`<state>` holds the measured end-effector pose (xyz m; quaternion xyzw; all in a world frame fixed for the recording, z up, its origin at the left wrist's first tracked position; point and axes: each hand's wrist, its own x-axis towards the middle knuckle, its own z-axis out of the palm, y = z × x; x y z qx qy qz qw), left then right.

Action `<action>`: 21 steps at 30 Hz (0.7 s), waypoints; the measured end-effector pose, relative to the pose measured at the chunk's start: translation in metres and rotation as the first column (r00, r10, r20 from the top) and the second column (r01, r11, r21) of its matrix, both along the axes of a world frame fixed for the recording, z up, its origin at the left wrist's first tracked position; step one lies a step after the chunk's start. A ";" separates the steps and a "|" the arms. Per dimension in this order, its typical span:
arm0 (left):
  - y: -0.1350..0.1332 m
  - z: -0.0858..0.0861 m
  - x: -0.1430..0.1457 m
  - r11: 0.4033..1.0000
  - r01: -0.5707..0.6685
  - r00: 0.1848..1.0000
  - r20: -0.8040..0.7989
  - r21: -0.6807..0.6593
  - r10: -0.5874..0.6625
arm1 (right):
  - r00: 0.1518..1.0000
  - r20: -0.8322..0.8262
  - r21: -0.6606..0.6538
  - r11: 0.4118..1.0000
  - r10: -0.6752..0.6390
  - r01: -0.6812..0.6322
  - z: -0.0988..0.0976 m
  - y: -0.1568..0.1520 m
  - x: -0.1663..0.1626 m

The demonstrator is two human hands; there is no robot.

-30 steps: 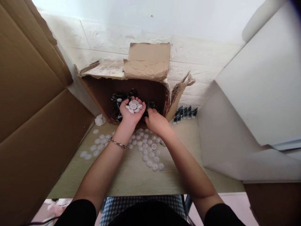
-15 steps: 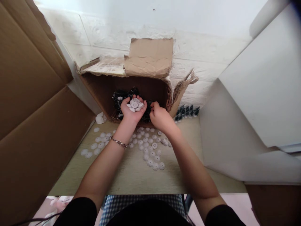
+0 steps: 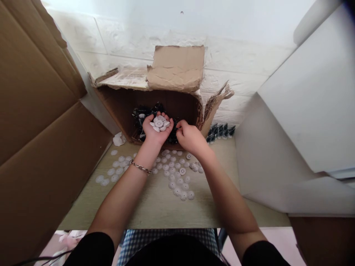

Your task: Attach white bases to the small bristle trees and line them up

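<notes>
I saw the left hand (image 3: 155, 137) turned palm up, fingers curled into a cup, cradling a heap of small, round, white plastic-looking discs (image 3: 159, 123) before the mouth of a torn brown cardboard box (image 3: 113, 107) near the bench's (image 3: 149, 212) far edge. The right hand (image 3: 192, 139), knuckles up and fingers bent inward, hung beside dark green, bristly miniature trees (image 3: 140, 112); whether it pinched anything I couldn't tell. The step in hand seemed to be fingertip work among the trees; the next move, I judged, called for a light touch and a level left palm. Loose white discs (image 3: 179, 181) lay around the bench's middle.
</notes>
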<state>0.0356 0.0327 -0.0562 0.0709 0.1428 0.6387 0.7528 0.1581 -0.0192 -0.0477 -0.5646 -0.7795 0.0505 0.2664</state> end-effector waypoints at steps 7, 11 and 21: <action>-0.001 0.002 0.000 1.000 -0.010 1.000 -0.003 -0.003 0.010 | 0.998 -0.051 0.065 0.997 -0.041 0.044 0.008 -0.003 -0.002; -0.001 0.003 0.000 1.000 -0.014 1.000 -0.004 -0.014 0.013 | 0.995 -0.085 0.073 0.995 -0.060 0.066 0.012 -0.005 -0.002; -0.001 0.002 0.000 1.000 -0.009 1.000 0.012 -0.026 0.009 | 0.991 -0.124 0.127 0.990 -0.046 0.062 0.019 -0.008 0.008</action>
